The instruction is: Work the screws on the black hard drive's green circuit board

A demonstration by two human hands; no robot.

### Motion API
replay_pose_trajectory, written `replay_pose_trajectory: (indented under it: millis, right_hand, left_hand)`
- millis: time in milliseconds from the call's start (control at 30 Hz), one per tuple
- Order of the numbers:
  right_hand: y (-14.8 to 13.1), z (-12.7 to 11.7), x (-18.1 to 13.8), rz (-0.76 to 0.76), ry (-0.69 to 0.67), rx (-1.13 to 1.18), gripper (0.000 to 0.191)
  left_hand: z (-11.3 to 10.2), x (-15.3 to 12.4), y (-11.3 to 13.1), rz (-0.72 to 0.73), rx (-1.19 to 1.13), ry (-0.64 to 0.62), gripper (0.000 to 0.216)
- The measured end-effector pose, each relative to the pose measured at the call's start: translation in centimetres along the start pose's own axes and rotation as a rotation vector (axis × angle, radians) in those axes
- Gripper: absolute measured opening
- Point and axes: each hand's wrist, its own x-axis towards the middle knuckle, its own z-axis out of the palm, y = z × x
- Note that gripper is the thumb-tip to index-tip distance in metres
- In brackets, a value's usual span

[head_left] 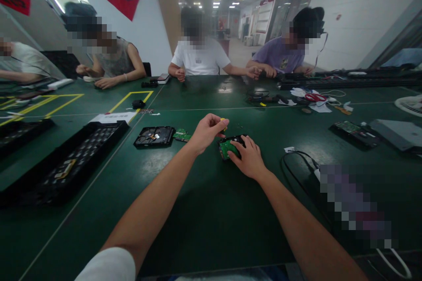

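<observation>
A small black hard drive with a green circuit board facing up [230,145] lies flat on the dark green table [211,210], just ahead of the person and near the table's middle. The right hand [249,157] rests on its near right edge, fingers spread and pressing it down. The left hand [207,131] is closed in a pinch around a small tool with a yellow tip [224,120], held directly above the board; whether the tip meets a screw cannot be told.

The board is still seated on the drive, so its removal appears not yet done. To the left lie an opened black drive casing [154,136] and, touching it, a loose green circuit board [182,135], which suggests one unit already stripped. Further left stands a long black compartment tray [66,164]. Three other people [200,59] sit along the far edge, well apart.
</observation>
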Motion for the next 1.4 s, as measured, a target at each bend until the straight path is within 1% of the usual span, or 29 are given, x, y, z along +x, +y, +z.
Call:
replay_pose_trajectory:
  millis: [167, 400, 533, 667, 733, 833, 900, 967, 1100, 1233, 1400]
  right_hand:
    - [0.0, 0.1, 0.1, 0.003, -0.015, 0.002, 0.053]
    - [0.1, 0.2, 0.1, -0.002, -0.015, -0.005, 0.054]
    - [0.1, 0.1, 0.1, -0.008, -0.006, -0.008, 0.054]
    - [0.0, 0.1, 0.1, -0.007, 0.002, -0.006, 0.053]
    - [0.0, 0.1, 0.1, -0.003, -0.003, 0.0, 0.053]
    - [0.0, 0.0, 0.1, -0.001, -0.007, 0.007, 0.053]
    - [0.0, 0.0, 0.1, -0.002, -0.008, 0.007, 0.053]
    - [0.0, 0.0, 0.1, -0.003, -0.009, 0.006, 0.053]
    - [0.0, 0.0, 0.1, -0.004, -0.012, -0.002, 0.054]
    - [0.0, 0.1, 0.2, -0.004, -0.018, -0.009, 0.055]
    - [-0.1, 0.1, 0.1, -0.002, -0.013, -0.009, 0.054]
  left_hand:
    - [-0.2, 0.0, 0.3, 0.013, -0.011, 0.006, 0.03]
    - [-0.6, 0.1, 0.6, -0.085, -0.17, -0.121, 0.026]
    - [-0.6, 0.1, 0.6, -0.08, -0.201, -0.178, 0.026]
    - [-0.4, 0.0, 0.6, -0.043, -0.13, -0.157, 0.031]
    - [-0.4, 0.0, 0.5, -0.023, -0.066, -0.099, 0.034]
    - [-0.4, 0.0, 0.3, 0.008, 0.031, 0.025, 0.041]
    - [-0.3, 0.1, 0.2, 0.016, 0.06, 0.067, 0.043]
    - [-0.3, 0.1, 0.2, 0.018, 0.052, 0.052, 0.041]
    - [-0.2, 0.1, 0.0, 0.062, -0.022, -0.036, 0.037]
    - [-0.3, 0.3, -0.5, 0.085, -0.003, -0.107, 0.034]
    - [-0.4, 0.4, -0.6, 0.064, -0.031, -0.104, 0.033]
